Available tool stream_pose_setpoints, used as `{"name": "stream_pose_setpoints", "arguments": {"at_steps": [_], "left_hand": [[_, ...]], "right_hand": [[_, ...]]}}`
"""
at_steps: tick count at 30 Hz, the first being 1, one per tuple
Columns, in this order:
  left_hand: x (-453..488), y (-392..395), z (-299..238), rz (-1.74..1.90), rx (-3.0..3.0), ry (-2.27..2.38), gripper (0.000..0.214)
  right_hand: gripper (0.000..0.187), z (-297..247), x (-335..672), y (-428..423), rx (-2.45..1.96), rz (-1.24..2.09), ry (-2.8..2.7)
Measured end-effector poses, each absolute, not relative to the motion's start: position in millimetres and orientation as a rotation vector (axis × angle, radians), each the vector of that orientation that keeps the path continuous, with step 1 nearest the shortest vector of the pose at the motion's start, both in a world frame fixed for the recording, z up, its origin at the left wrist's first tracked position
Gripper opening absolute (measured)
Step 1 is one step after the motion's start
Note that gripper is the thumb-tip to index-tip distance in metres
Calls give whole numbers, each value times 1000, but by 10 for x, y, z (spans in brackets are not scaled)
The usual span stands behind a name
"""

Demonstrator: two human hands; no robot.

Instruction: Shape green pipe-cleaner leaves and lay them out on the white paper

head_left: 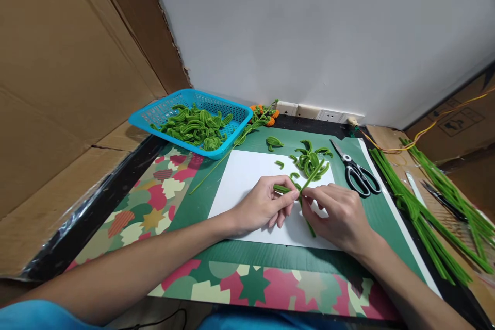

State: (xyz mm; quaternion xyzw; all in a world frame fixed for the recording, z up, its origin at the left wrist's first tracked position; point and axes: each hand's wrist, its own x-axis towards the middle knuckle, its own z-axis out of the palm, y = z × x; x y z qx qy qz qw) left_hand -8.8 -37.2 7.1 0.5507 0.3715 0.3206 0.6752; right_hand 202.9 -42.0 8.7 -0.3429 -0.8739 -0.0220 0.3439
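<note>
A strip of printed border (255,289), pink, green and cream, runs along the near edge of the counter (296,124), which is black where it shows. Beyond it lies a green sheet (371,216) bearing a white paper (240,180).

Over the paper the person's hands meet, forearms reaching in from either side. The left hand (270,203) pinches with thumb and forefinger, its other fingers loosely curled; the right hand (336,214) is pinched likewise, just beside it. Between them are fuzzy green strips (312,175), one slanting up past the fingertips.

To the right lie long green stems (410,206) and scissors (351,166) with parted blades. Past the hands sit a pile of curled green pieces (312,161) and a single leaf (274,142).

Farther left, a blue perforated basket (214,154) holds a heap of green leaf shapes (197,124). Orange flowers (272,121) lie beside it. Behind are wall sockets (330,116), a pale wall (290,36), and brown cardboard (69,62) at the left.
</note>
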Motion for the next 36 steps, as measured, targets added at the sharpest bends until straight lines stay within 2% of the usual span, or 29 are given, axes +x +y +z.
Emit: {"name": "stream_pose_setpoints", "arguments": {"at_steps": [5,12,17,26,29,36], "left_hand": [[-102,-383,85,687,1230,828,34],[-88,-382,122,754,1276,873,31],[-74,-378,104,764,1377,913,31],[-67,-358,110,818,1407,959,30],[-58,-362,84,825,1492,961,29],[-54,-396,73,825,1539,910,26]], "right_hand": [[8,165,2013,-495,-941,53,-2263],[11,169,2017,-553,-1042,221,-2246],[6,138,1992,-600,-1088,293,-2243],[25,126,2080,-510,-1047,23,-2383],[23,124,2049,-507,-1106,-74,-2379],[20,126,1928,-620,-1166,-75,-2297]]}}
